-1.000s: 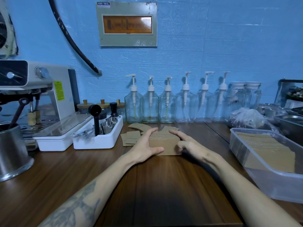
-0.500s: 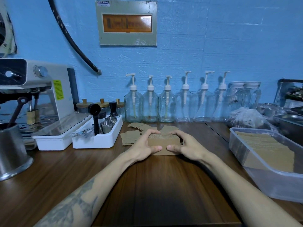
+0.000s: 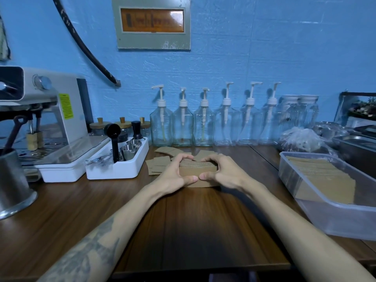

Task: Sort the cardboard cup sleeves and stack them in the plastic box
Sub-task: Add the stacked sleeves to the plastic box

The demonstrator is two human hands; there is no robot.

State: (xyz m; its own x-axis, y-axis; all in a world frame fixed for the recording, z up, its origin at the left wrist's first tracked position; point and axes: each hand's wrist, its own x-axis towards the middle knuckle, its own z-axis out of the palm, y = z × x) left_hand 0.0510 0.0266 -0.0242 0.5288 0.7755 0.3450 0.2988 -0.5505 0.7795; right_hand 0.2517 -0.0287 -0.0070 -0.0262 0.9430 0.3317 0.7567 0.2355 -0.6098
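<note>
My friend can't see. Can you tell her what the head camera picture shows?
Two bare hands, the left hand and right hand, hold a stack of cardboard cup sleeves between them on a wooden counter. A plastic box with more sleeves sits to the right; pump bottles line the blue wall.

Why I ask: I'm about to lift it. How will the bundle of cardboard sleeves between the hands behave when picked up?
Probably light, since it is thin cardboard. The bundle of sleeves is loose sheets, so it may fan or slip apart unless the left hand and right hand squeeze both ends.
</note>
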